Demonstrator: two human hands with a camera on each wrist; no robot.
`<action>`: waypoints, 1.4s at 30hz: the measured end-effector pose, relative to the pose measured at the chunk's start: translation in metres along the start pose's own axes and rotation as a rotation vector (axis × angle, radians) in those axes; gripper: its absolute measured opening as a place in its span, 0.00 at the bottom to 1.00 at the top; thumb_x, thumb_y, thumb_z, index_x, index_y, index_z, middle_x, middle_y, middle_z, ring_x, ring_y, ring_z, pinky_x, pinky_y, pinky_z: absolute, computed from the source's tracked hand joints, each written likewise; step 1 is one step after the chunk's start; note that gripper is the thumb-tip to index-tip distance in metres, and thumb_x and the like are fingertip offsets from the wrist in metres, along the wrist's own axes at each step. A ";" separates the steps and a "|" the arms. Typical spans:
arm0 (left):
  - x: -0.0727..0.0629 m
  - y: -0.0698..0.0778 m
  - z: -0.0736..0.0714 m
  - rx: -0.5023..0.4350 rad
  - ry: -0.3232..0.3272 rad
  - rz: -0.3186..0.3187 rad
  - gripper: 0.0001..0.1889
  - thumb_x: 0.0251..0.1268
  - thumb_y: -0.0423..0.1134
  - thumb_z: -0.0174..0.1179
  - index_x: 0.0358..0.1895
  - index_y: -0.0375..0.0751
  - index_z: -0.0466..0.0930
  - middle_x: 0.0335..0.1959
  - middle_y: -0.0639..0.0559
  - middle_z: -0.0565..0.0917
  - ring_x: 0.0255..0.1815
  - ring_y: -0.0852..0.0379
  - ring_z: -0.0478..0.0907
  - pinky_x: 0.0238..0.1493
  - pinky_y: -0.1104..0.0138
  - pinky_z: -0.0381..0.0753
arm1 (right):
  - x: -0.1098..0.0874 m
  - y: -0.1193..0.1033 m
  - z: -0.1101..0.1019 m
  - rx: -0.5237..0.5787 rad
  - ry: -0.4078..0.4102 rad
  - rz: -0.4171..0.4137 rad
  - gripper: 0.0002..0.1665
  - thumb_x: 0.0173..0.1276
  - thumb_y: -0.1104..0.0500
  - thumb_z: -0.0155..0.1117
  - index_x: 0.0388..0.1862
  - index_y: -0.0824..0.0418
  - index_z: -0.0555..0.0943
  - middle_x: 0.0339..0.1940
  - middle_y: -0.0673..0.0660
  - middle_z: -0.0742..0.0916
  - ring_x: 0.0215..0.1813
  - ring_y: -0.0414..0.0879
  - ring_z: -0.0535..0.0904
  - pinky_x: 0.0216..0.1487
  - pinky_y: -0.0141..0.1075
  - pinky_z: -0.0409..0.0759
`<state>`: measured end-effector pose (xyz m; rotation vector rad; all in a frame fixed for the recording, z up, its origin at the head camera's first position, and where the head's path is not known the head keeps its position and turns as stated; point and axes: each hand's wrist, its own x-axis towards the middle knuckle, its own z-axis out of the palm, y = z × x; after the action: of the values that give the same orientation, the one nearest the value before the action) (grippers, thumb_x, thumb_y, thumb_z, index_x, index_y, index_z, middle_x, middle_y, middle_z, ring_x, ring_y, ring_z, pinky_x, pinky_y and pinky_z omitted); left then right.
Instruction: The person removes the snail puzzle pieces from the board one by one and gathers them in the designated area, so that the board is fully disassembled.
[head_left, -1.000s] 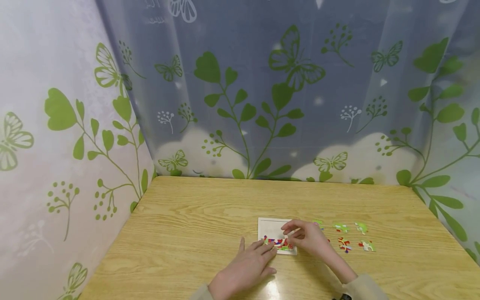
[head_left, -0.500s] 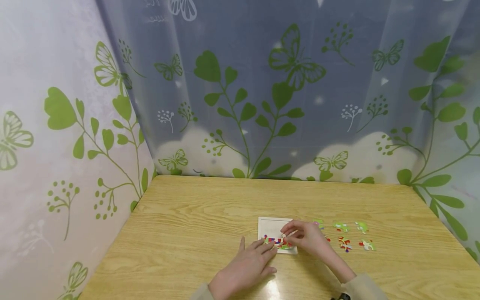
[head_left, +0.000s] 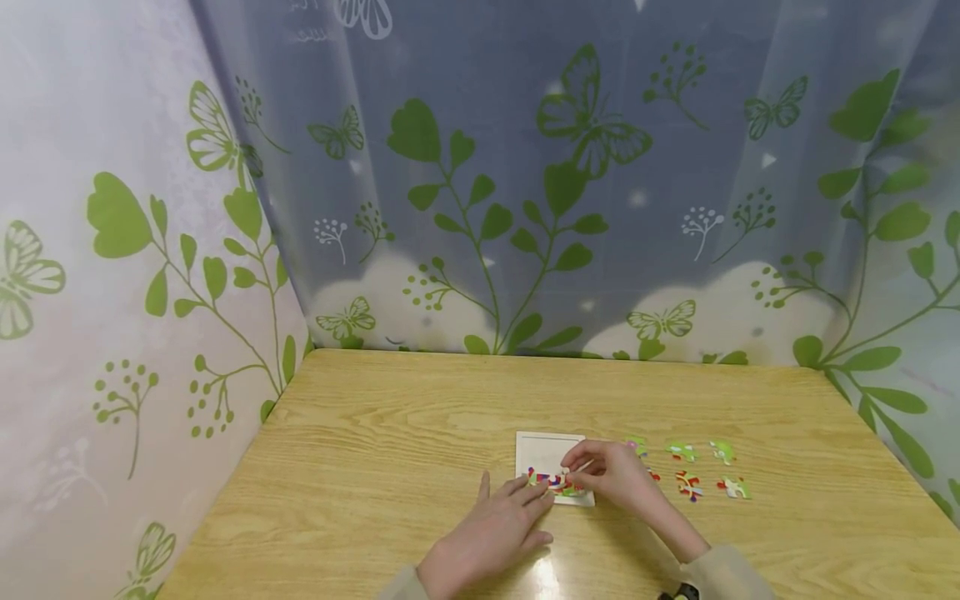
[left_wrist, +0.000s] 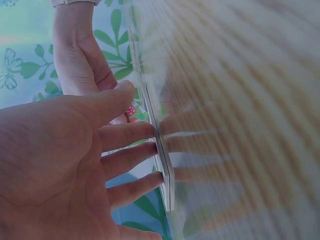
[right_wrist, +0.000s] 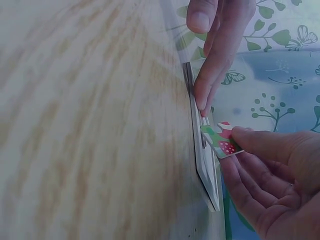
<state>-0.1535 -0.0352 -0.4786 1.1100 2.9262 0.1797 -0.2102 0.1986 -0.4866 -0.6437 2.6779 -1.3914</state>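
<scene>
A white puzzle tray (head_left: 542,447) lies on the table, with joined puzzle pieces (head_left: 553,481) in red, blue and green along its near part. My left hand (head_left: 491,531) has its fingers extended, their tips resting on the tray's near-left part. At the tray's right side my right hand (head_left: 617,477) pinches a puzzle piece (right_wrist: 220,142) between thumb and fingers. That piece is green and red with white dots, and it is tilted in the right wrist view. Its lower edge is at the tray; whether it sits against its neighbours cannot be told.
To the right of the tray, several loose puzzle pieces lie in two rows on the wooden table (head_left: 375,450), among them a green one (head_left: 723,452) and a red one (head_left: 687,486). A patterned curtain (head_left: 480,208) stands behind the table.
My right thumb and fingers have shifted slightly left over the tray, with the piece still pinched. The left hand has stayed in place.
</scene>
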 end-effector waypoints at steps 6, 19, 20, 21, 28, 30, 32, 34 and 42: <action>0.000 0.001 0.000 -0.001 -0.003 -0.002 0.28 0.75 0.58 0.54 0.72 0.51 0.73 0.74 0.57 0.72 0.75 0.50 0.67 0.66 0.33 0.67 | 0.000 -0.001 0.000 0.007 -0.005 0.016 0.07 0.64 0.65 0.73 0.40 0.61 0.85 0.35 0.54 0.89 0.32 0.41 0.86 0.33 0.30 0.82; 0.000 0.002 -0.002 -0.022 -0.009 -0.004 0.28 0.74 0.57 0.54 0.72 0.51 0.73 0.74 0.57 0.72 0.75 0.50 0.67 0.67 0.33 0.66 | -0.002 -0.006 -0.007 -0.037 0.065 0.050 0.07 0.63 0.64 0.74 0.40 0.62 0.86 0.36 0.55 0.90 0.34 0.44 0.86 0.35 0.31 0.83; 0.000 0.002 -0.002 -0.024 -0.013 -0.005 0.28 0.75 0.57 0.54 0.72 0.51 0.73 0.74 0.57 0.71 0.75 0.50 0.67 0.67 0.33 0.66 | -0.002 -0.007 -0.008 -0.031 0.069 0.054 0.08 0.63 0.64 0.74 0.40 0.62 0.86 0.36 0.55 0.90 0.35 0.44 0.86 0.35 0.31 0.84; 0.000 0.002 -0.002 -0.027 -0.016 -0.006 0.28 0.75 0.57 0.54 0.72 0.51 0.73 0.74 0.57 0.71 0.75 0.50 0.66 0.67 0.33 0.66 | -0.002 -0.008 -0.008 -0.025 0.073 0.060 0.08 0.63 0.64 0.74 0.41 0.63 0.86 0.36 0.56 0.90 0.35 0.45 0.86 0.34 0.31 0.84; 0.001 0.002 -0.003 -0.029 -0.017 -0.006 0.28 0.75 0.57 0.54 0.72 0.51 0.73 0.74 0.57 0.72 0.75 0.50 0.67 0.67 0.33 0.66 | -0.003 -0.010 -0.015 0.011 0.101 0.075 0.09 0.65 0.64 0.73 0.42 0.65 0.86 0.37 0.58 0.90 0.33 0.44 0.87 0.33 0.31 0.85; 0.001 0.001 -0.002 -0.027 -0.016 -0.005 0.28 0.75 0.57 0.54 0.72 0.51 0.73 0.74 0.57 0.72 0.75 0.50 0.67 0.67 0.34 0.66 | -0.003 -0.010 -0.018 0.017 0.111 0.067 0.09 0.65 0.65 0.73 0.43 0.66 0.86 0.36 0.59 0.90 0.32 0.43 0.87 0.33 0.31 0.85; 0.001 0.001 -0.002 -0.024 -0.016 -0.006 0.28 0.75 0.57 0.54 0.72 0.51 0.73 0.74 0.57 0.71 0.75 0.49 0.67 0.68 0.34 0.66 | -0.003 -0.010 -0.020 0.028 0.117 0.057 0.09 0.65 0.66 0.72 0.43 0.67 0.85 0.36 0.60 0.90 0.32 0.42 0.87 0.33 0.32 0.86; 0.002 0.001 -0.002 -0.023 -0.015 -0.005 0.28 0.75 0.57 0.54 0.72 0.50 0.73 0.74 0.57 0.71 0.75 0.49 0.67 0.68 0.34 0.66 | -0.004 -0.009 -0.023 0.033 0.125 0.061 0.09 0.64 0.66 0.72 0.43 0.67 0.85 0.36 0.60 0.90 0.32 0.42 0.87 0.33 0.33 0.86; 0.001 0.002 -0.003 -0.021 -0.004 0.004 0.28 0.75 0.57 0.54 0.72 0.49 0.73 0.74 0.55 0.72 0.75 0.48 0.67 0.68 0.35 0.66 | -0.012 -0.008 -0.036 0.008 0.150 0.096 0.11 0.64 0.64 0.73 0.44 0.66 0.85 0.37 0.59 0.90 0.33 0.44 0.87 0.33 0.39 0.87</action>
<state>-0.1528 -0.0335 -0.4757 1.1124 2.9114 0.2074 -0.2049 0.2270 -0.4608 -0.4195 2.7729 -1.4791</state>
